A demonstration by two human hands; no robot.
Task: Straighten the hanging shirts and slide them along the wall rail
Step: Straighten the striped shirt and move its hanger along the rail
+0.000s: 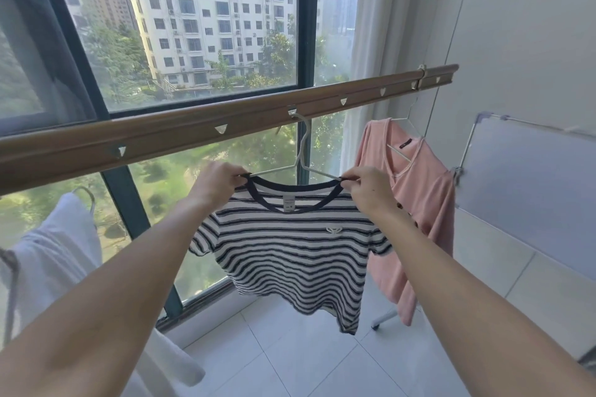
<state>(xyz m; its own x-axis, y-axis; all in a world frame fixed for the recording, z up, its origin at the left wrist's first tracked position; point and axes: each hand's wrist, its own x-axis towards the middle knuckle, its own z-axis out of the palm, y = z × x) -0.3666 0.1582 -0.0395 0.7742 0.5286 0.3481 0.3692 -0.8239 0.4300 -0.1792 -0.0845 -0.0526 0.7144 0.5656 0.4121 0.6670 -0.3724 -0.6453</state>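
Striped shirt (pixel 290 251) hung on a white hanger (pixel 303 155) hooked into the brown rail (pixel 161 138), directly ahead of both hands. The left hand (pixel 216 184) was pinched shut on the collar's left end, the right hand (pixel 367 190) on its right end. The rail ran low-left to upper-right; a pink shirt (pixel 416 203) hung just beside, on the right hand's side.

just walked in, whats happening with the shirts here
A person is straightening the striped shirt on its white hanger, which hooks onto the brown rail. The left hand and right hand each pinch one side of the collar. A pink shirt hangs further right.
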